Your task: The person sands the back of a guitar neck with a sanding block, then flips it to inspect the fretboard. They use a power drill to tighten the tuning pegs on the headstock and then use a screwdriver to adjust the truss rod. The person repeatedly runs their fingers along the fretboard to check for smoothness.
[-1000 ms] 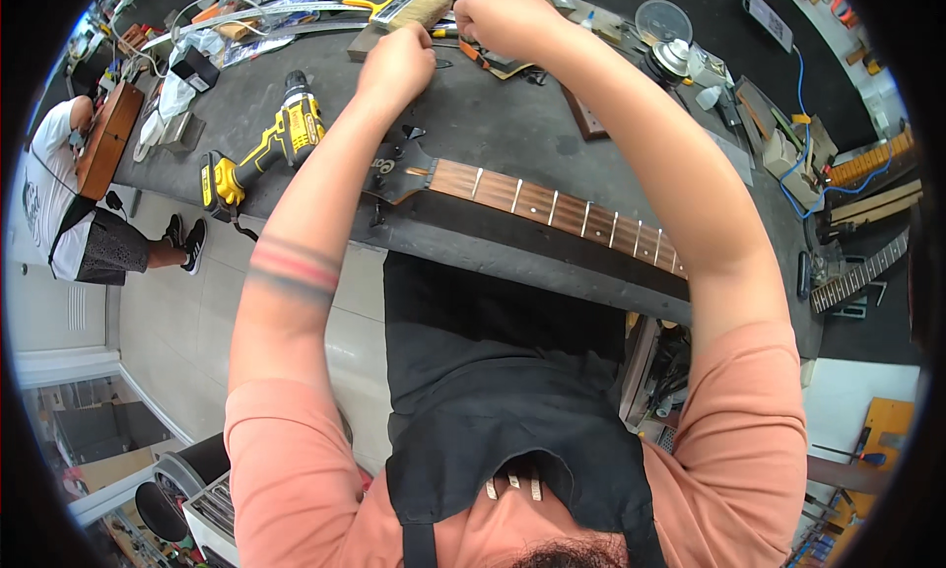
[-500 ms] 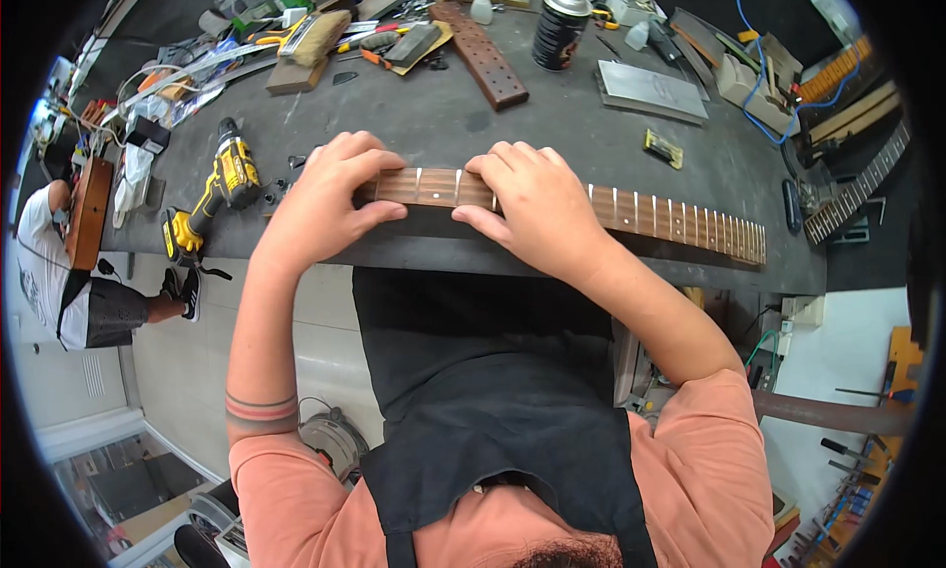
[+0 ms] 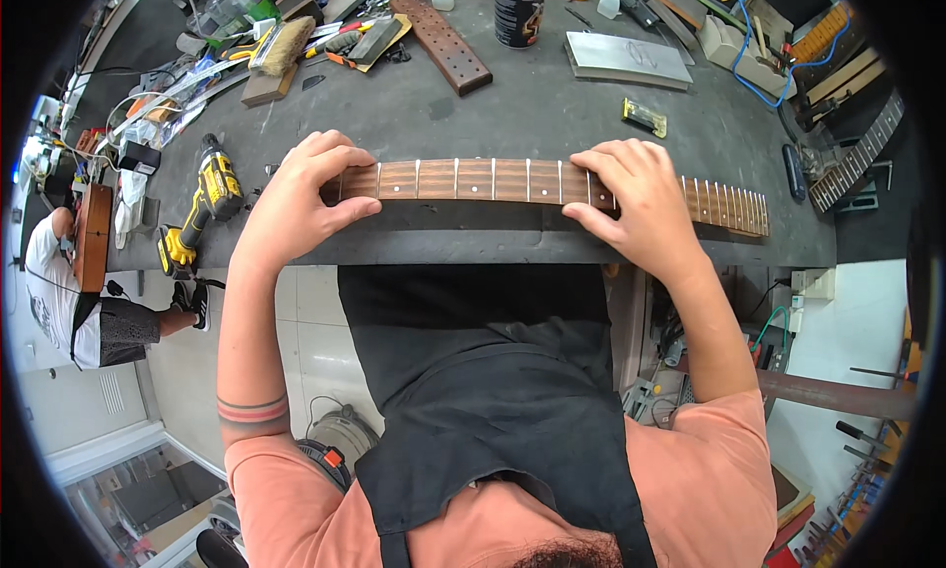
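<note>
A long brown wooden fretted guitar neck (image 3: 512,181) is held flat along the surface's (image 3: 552,105) near edge, clamped by the left hand (image 3: 301,189) and right hand (image 3: 636,199); any further work is not visibly begun.

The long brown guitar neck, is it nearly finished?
Partly. The long brown wooden guitar neck already has metal frets set across it. Right now it lies flat near the grey workbench's front edge, the left hand gripping one end and the right hand pressing on it further along. No strings show on it, so that is not yet done.
</note>
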The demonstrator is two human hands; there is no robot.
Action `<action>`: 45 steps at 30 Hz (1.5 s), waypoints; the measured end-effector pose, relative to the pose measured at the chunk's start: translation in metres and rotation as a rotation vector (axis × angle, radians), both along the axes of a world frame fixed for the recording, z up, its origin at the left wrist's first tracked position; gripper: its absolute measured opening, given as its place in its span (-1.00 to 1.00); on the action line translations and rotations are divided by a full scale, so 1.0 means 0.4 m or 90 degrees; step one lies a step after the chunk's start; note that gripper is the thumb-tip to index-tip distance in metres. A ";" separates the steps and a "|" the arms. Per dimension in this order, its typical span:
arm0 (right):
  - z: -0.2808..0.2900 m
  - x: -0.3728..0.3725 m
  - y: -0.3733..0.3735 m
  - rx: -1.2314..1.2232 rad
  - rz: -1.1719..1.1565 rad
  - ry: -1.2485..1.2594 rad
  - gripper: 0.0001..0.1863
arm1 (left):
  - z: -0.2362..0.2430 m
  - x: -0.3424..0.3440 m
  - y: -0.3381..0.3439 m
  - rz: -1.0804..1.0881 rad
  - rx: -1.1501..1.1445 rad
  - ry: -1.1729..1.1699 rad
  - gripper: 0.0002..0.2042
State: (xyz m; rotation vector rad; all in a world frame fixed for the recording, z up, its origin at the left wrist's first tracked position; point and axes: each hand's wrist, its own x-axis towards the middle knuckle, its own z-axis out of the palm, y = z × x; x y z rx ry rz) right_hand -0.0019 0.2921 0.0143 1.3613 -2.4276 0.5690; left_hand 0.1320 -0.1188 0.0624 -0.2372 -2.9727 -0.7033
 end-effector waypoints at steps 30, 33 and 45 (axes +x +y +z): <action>-0.029 -0.140 0.157 -0.083 -0.074 0.093 -0.54 | -0.096 -0.180 0.273 -0.221 -0.134 0.359 -0.50; -0.018 -0.148 0.158 -0.086 -0.079 0.097 -0.54 | -0.110 -0.196 0.271 -0.206 -0.147 0.396 -0.43; -0.024 -0.169 0.149 -0.103 -0.073 0.104 -0.51 | -0.110 -0.228 0.256 -0.225 -0.134 0.400 -0.48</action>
